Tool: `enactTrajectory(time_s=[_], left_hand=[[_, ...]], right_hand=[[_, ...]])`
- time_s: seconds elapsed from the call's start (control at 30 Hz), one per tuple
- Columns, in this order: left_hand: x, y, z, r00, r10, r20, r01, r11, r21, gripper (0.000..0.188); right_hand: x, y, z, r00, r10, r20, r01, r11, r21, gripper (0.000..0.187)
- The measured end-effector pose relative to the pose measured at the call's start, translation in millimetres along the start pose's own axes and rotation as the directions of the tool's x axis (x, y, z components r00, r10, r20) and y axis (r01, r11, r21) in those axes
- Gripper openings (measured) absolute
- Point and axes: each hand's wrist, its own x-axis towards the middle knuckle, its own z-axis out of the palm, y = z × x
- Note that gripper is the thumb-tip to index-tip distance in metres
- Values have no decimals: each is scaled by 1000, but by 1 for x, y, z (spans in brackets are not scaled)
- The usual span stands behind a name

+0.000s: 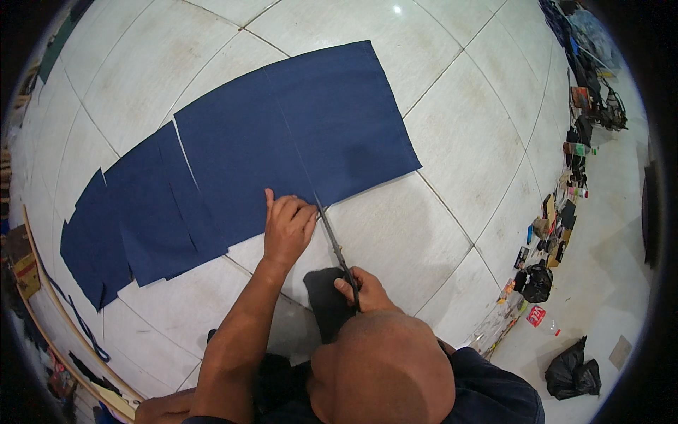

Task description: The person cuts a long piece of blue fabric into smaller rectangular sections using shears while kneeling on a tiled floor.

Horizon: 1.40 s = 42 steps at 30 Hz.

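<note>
A large navy cloth lies spread on the tiled floor, with slits and stepped edges toward its left end. A thin pale line runs across it from the far edge to the near edge. My left hand presses on the near edge, fingers bent and closed on the cloth, the outermost finger sticking up. Beside it, long dark scissors reach the cloth edge, blade tips at the thin line. My right hand is wrapped around the scissors' handles. A rounded bare shape at the lower edge hides my right forearm.
A dark grey piece lies under the right hand. On the right are a clear bottle, black plastic bags and a row of small odds and ends. A curved wooden rail with a dark strap stands at left.
</note>
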Motion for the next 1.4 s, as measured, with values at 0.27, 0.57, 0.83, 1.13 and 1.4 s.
enactTrajectory(time_s=[0.27, 0.57, 0.83, 1.13, 1.4], left_hand=[[-3, -1, 1, 1000, 19, -24, -19, 1000, 5, 14], [0, 1, -1, 1000, 27, 7, -27, 999, 20, 15], [-5, -3, -2, 1000, 13, 0, -13, 1000, 12, 15], [-1, 0, -10, 999, -13, 44, 15, 999, -35, 11], [-1, 0, -7, 999, -14, 35, 15, 1000, -23, 14]], right_hand=[[4, 12, 4, 998, -57, -36, 57, 998, 4, 53], [16, -6, 5, 996, -79, -30, 79, 997, 11, 52], [11, -19, 2, 988, -130, -82, 120, 986, -112, 45], [31, -19, 9, 988, -145, -55, 143, 989, -45, 56], [35, -18, 7, 973, -216, -87, 212, 976, -45, 47]])
